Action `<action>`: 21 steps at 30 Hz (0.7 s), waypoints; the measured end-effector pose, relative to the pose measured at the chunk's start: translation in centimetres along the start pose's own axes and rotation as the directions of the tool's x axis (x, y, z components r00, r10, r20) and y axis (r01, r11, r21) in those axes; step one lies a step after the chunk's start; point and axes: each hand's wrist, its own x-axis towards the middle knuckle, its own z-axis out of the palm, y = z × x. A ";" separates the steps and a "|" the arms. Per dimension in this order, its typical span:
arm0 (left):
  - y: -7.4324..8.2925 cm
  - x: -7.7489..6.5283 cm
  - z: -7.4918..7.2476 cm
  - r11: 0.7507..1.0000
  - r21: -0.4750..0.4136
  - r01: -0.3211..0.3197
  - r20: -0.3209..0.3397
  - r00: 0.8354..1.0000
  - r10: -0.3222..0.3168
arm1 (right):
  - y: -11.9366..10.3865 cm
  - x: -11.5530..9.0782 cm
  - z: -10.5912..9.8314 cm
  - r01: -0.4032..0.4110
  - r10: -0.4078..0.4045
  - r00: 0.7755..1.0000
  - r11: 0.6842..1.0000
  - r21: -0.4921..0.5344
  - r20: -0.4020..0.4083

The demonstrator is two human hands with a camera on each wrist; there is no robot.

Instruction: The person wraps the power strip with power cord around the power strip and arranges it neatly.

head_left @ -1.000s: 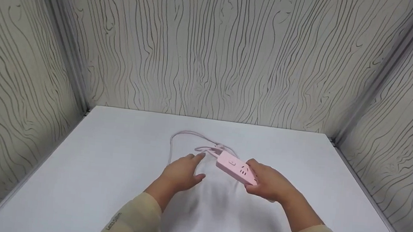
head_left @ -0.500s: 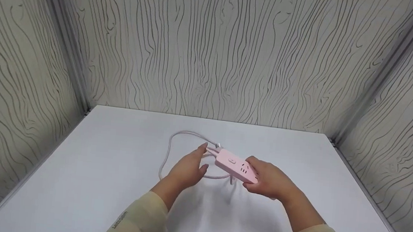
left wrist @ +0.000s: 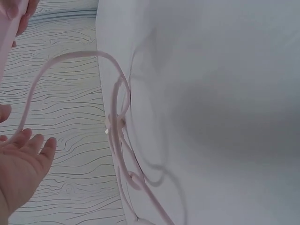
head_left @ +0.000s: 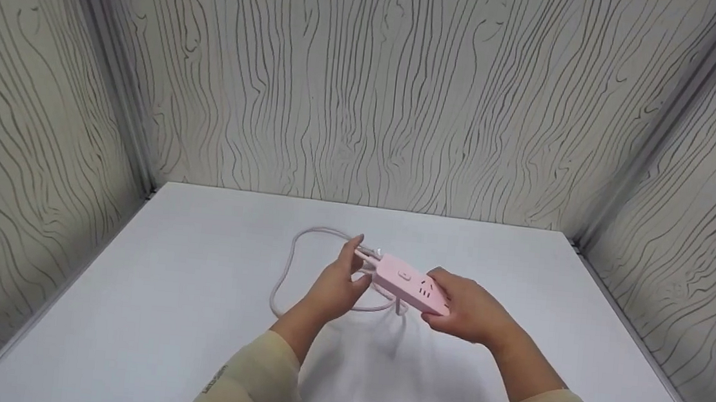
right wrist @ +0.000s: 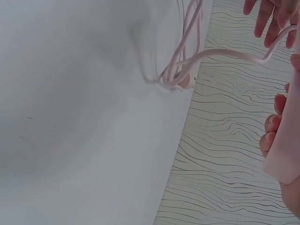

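My right hand grips the near end of a pink power strip, held tilted above the white table. The strip's socket holes and a button face up. My left hand is at the strip's far end, where the pink cord comes out. In the left wrist view the left hand's fingers are stretched out beside the cord, with the thumb apart from them. Looped cord lies on the table around a pink plug-like piece. How firmly the left hand touches the cord is hidden.
The white table carries the cord's loops and the hands' shadows. Wood-grain patterned panels close off the back and both sides. Metal corner posts stand between the panels.
My left hand has moved up and right to the strip's cord end. A cord loop on the table has shifted and now hangs below the strip. The right hand keeps its grip, nearly unmoved.
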 end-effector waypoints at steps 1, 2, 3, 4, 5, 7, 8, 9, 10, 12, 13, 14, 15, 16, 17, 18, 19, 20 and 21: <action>0.1 0.1 0.1 0.998 -0.058 0.012 0.001 1.000 -0.012 | 0.0 0.0 0.0 -0.001 0.001 1.000 1.000 0.003 -0.006; 0.1 0.1 0.3 0.993 -0.112 0.026 0.003 1.000 -0.025 | -0.1 0.1 0.0 0.001 -0.001 1.000 1.000 0.010 -0.013; 0.2 0.2 0.5 0.985 -0.167 0.035 0.011 0.999 -0.034 | -0.1 0.1 0.0 0.001 0.000 1.000 1.000 0.019 -0.021; 0.3 0.2 0.7 0.976 -0.211 0.049 0.021 0.999 -0.045 | -0.2 0.2 0.0 0.001 -0.001 1.000 1.000 0.023 -0.030; 0.4 0.2 1.0 0.969 -0.237 0.065 0.034 0.998 -0.058 | -0.2 0.2 0.1 0.003 -0.002 0.999 1.000 0.029 -0.039; 0.6 0.1 1.5 0.959 -0.275 0.071 0.066 0.996 -0.055 | -0.4 0.3 0.1 0.005 -0.003 0.998 0.999 0.034 -0.055; 0.6 0.0 1.8 0.958 -0.280 0.068 0.084 0.995 -0.046 | -0.5 0.4 0.2 0.007 -0.004 0.998 0.999 0.037 -0.062; 0.7 -0.1 2.1 0.957 -0.285 0.061 0.101 0.994 -0.034 | -0.6 0.4 0.3 0.006 -0.004 0.998 0.999 0.038 -0.069; 0.7 -0.2 2.3 0.959 -0.279 0.057 0.115 0.993 -0.025 | -0.7 0.5 0.3 0.003 0.000 0.997 0.999 0.036 -0.074; 0.7 -0.4 2.7 0.961 -0.272 0.041 0.138 0.990 -0.003 | -0.9 0.6 0.4 -0.004 0.007 0.996 0.999 0.037 -0.085; 0.7 -0.5 2.9 0.963 -0.267 0.037 0.147 0.989 0.003 | -1.0 0.7 0.5 -0.010 0.013 0.996 0.999 0.036 -0.091; 0.7 -0.6 3.0 0.965 -0.259 0.039 0.152 0.988 0.001 | -1.0 0.7 0.6 -0.014 0.018 0.995 0.999 0.033 -0.100; 0.7 -0.7 3.1 0.966 -0.255 0.039 0.154 0.988 0.001 | -1.1 0.7 0.6 -0.022 0.025 0.994 0.999 0.028 -0.109; 0.7 -0.7 3.2 0.967 -0.252 0.043 0.159 0.987 -0.002 | -1.1 0.7 0.6 -0.032 0.034 0.992 0.999 0.020 -0.120; 0.7 -0.7 3.3 0.967 -0.253 0.040 0.159 0.987 0.000 | -1.2 0.7 0.7 -0.042 0.044 0.990 0.999 0.012 -0.131; 0.8 -0.7 3.3 0.965 -0.257 0.041 0.158 0.987 0.000 | -1.1 0.7 0.7 -0.055 0.054 0.989 0.998 0.002 -0.141; 0.8 -0.8 3.3 0.964 -0.261 0.040 0.154 0.988 0.000 | -1.1 0.7 0.7 -0.068 0.066 0.986 0.998 -0.009 -0.151; 0.8 -0.8 3.4 0.963 -0.265 0.043 0.149 0.989 -0.003 | -1.1 0.7 0.7 -0.080 0.076 0.984 0.997 -0.017 -0.159; 0.8 -0.8 3.4 0.963 -0.266 0.045 0.145 0.989 -0.006 | -1.1 0.7 0.7 -0.092 0.087 0.982 0.995 -0.023 -0.166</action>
